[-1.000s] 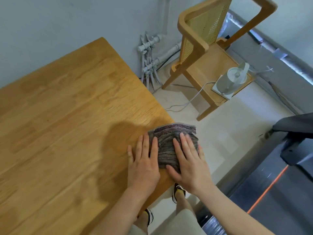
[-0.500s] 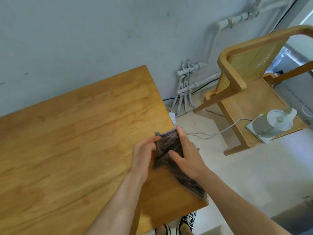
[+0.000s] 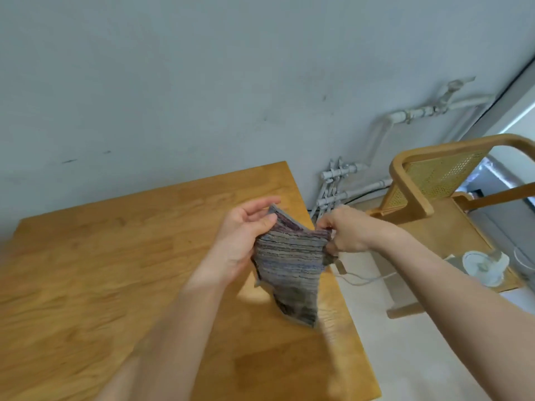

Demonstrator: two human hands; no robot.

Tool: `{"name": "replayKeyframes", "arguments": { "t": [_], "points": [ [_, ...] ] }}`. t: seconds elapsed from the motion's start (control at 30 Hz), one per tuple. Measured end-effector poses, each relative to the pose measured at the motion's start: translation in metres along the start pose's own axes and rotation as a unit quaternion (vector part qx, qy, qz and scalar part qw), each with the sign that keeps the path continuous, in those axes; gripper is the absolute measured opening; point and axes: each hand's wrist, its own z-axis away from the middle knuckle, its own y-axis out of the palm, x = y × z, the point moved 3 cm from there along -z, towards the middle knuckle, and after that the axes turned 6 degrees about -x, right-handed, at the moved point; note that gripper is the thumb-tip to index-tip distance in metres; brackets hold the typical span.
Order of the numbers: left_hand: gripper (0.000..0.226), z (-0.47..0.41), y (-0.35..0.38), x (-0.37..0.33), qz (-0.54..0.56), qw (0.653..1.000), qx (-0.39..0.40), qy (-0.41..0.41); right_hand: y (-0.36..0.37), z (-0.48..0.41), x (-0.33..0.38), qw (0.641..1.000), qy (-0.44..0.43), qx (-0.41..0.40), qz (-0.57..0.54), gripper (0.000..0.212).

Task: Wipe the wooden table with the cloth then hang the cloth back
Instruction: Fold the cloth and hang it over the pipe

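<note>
Holding cloth [image 3: 292, 264] up above surface [image 3: 115, 270]: left hand [image 3: 243, 235] fingers [image 3: 262, 204] pinching one top corner, right hand [image 3: 344, 233] clenched on the other. Looks light, soft, floppy. Best gripped along top edge for hanging.

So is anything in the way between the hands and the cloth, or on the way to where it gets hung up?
Nothing is between them: the left hand and right hand both hold the striped cloth up above the wooden table. The hanging spot is not in view, so that path cannot be judged.
</note>
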Motion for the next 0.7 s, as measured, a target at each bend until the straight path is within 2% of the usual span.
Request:
{"name": "replayKeyframes", "arguments": {
  "t": [0.1, 0.2, 0.27, 0.3, 0.37, 0.47, 0.6, 0.7],
  "points": [
    [0.037, -0.007, -0.017, -0.038, -0.015, 0.995, -0.04, 0.094, -0.05, 0.001, 0.023, 0.989, -0.012, -0.137, 0.053, 0.025],
    [0.037, -0.002, -0.033, -0.067, -0.054, 0.983, -0.051, 0.17, -0.076, 0.009, 0.037, 0.951, -0.046, -0.291, 0.097, 0.021],
    [0.038, 0.005, -0.047, -0.07, -0.091, 0.975, -0.049, 0.195, -0.073, 0.015, 0.041, 0.922, -0.074, -0.366, 0.101, 0.022],
    [0.04, 0.008, -0.056, -0.062, -0.115, 0.974, -0.048, 0.191, -0.063, 0.016, 0.04, 0.917, -0.081, -0.379, 0.098, 0.027],
    [0.045, 0.014, -0.076, -0.027, -0.169, 0.973, -0.048, 0.149, -0.022, 0.015, 0.036, 0.935, -0.079, -0.339, 0.072, 0.035],
    [0.045, 0.026, -0.105, 0.05, -0.291, 0.956, -0.032, 0.021, 0.065, 0.018, 0.027, 0.979, -0.045, -0.182, 0.079, 0.038],
    [0.035, 0.063, -0.115, 0.13, -0.404, 0.901, 0.1, -0.118, 0.145, 0.051, 0.016, 0.993, -0.022, -0.032, 0.108, 0.031],
    [0.027, 0.086, -0.114, 0.153, -0.4, 0.886, 0.162, -0.172, 0.164, 0.079, 0.015, 0.992, -0.024, 0.056, 0.115, 0.02]
  ]
}}
